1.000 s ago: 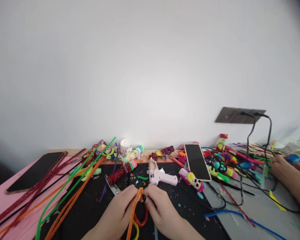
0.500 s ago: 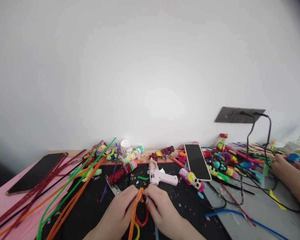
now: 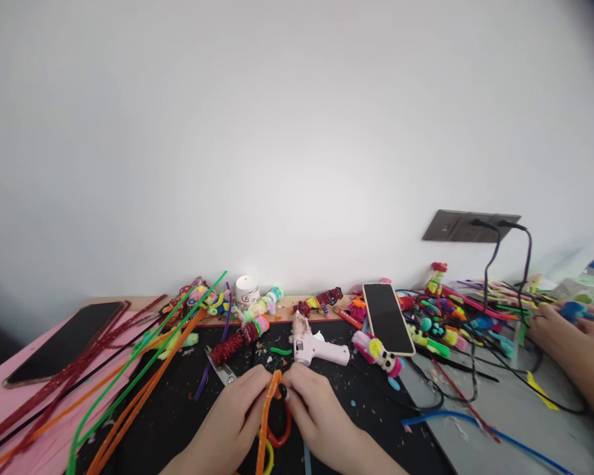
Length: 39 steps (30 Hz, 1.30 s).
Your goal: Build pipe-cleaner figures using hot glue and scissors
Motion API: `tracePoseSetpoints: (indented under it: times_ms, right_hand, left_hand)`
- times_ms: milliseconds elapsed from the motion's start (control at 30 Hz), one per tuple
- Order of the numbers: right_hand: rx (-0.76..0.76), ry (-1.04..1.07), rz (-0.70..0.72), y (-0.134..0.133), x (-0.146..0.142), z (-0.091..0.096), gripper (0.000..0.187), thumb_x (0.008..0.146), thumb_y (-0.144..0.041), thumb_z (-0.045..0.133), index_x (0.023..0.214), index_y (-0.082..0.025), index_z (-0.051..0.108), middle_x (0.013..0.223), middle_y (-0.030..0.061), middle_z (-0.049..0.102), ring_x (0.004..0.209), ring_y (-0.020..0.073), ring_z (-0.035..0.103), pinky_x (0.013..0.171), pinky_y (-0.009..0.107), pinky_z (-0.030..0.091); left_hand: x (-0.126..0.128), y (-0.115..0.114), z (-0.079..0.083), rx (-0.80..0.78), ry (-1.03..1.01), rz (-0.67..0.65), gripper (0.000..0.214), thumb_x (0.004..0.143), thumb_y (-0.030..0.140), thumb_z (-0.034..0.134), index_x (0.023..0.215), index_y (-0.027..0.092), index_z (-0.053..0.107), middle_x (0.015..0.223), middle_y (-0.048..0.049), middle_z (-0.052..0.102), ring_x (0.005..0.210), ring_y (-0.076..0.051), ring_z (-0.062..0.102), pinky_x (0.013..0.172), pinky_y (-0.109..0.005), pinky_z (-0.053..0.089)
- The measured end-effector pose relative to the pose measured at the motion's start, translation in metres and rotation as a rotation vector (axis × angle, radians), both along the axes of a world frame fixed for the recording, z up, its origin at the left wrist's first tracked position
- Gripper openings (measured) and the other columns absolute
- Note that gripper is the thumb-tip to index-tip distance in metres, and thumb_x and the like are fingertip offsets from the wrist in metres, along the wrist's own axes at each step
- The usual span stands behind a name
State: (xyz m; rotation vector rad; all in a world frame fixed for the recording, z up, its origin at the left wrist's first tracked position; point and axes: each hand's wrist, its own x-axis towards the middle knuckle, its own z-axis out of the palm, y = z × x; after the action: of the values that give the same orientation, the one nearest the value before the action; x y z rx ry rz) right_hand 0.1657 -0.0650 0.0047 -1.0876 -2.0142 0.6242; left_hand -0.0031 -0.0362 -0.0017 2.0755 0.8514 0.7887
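Observation:
An orange pipe cleaner (image 3: 264, 429) is pinched between my two hands, its bent upper end at the fingertips and its tail hanging toward me. My left hand (image 3: 235, 415) grips it from the left, fingers closed. From the other side my right hand (image 3: 317, 412) presses thumb and fingers against the bend; a small dark spot shows at its thumb tip. Below them lie scissors with red and yellow handles (image 3: 281, 432), partly covered by the hands. Just beyond is a pale pink glue gun (image 3: 321, 349). A dark red wrapped pipe-cleaner piece (image 3: 235, 344) rests on a metal blade to the left.
Long green (image 3: 129, 376), orange and dark red pipe cleaners spread leftward beside a dark phone (image 3: 64, 343). Another phone (image 3: 389, 320) and a pipe-cleaner figure (image 3: 379, 353) lie right. Black cables run from the wall socket (image 3: 470, 225). A co-worker's hands (image 3: 569, 336) hold something blue at far right.
The view has shifted slightly, so everything on the table sits a little further left. My hands keep their pinch on the orange pipe cleaner. The co-worker's hands have moved slightly.

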Motion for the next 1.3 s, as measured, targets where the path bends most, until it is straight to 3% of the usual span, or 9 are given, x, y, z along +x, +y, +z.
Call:
tracePoseSetpoints:
  times_ms: [1300]
  right_hand:
    - [0.000, 0.016, 0.012, 0.0025, -0.0019, -0.0049, 0.018, 0.088, -0.006, 0.034, 0.083, -0.019, 0.046, 0.079, 0.0023, 0.051, 0.073, 0.0154, 0.048, 0.064, 0.025, 0.040]
  left_hand:
    - [-0.0001, 0.0001, 0.0107, 0.063, 0.089, -0.004, 0.022, 0.091, 0.016, 0.030, 0.073, 0.019, 0.043, 0.073, -0.0006, 0.048, 0.067, -0.014, 0.047, 0.061, -0.024, 0.038]
